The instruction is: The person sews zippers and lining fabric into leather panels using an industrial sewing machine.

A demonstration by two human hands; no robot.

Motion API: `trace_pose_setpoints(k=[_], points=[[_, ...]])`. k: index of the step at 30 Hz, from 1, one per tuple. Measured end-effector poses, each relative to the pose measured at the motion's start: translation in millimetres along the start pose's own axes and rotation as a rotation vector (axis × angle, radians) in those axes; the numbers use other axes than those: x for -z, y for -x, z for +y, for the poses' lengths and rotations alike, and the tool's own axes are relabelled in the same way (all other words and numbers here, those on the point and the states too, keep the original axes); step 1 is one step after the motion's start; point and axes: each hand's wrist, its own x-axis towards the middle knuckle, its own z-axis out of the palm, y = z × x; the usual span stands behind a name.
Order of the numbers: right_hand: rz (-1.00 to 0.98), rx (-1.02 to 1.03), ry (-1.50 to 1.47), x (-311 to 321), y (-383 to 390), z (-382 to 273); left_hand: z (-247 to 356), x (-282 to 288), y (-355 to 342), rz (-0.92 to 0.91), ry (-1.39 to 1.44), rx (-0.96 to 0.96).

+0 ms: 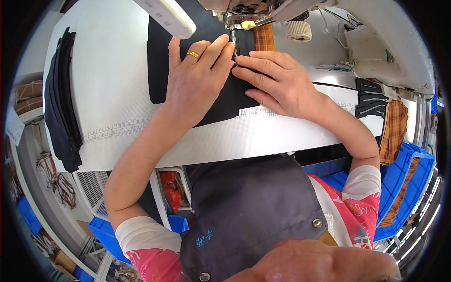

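Note:
A dark fabric piece (162, 70) lies on the white sewing table under the needle area of a sewing machine (239, 10). A zipper (235, 42) with metal-coloured teeth runs along it up to the presser foot. My left hand (195, 77), with a gold ring, rests flat on the fabric, fingers stretched beside the zipper. From the other side, my right hand (286, 84) touches the zipper's edge with outstretched fingertips, its fingers apart. Orange-brown plaid cloth (264, 37) shows beneath the dark fabric, right of the zipper.
A stack of dark fabric pieces (63, 103) hangs over the table's left edge. Several zippers (371, 98) and plaid cloth (393, 131) lie at the right edge. A ruler strip (117, 129) crosses the tabletop. Blue bins (406, 188) stand lower right; a white machine arm (169, 19) juts in above.

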Motion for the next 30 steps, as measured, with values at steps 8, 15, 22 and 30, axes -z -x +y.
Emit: trace_pose_setpoints(k=[8, 15, 22, 30], points=[[0.009, 0.021, 0.001, -2, -10, 22, 3, 8, -5, -0.027, 0.085, 0.056], [-0.036, -0.062, -0.055, -3, -13, 30, -2, 7, -7, -0.04, 0.158, 0.061], [-0.033, -0.131, -0.007, -9, -16, 31, -10, -10, -5, 0.045, 0.096, -0.022], [0.187, -0.012, -0.087, -8, -13, 32, -2, 6, -10, -0.051, 0.115, 0.075]])
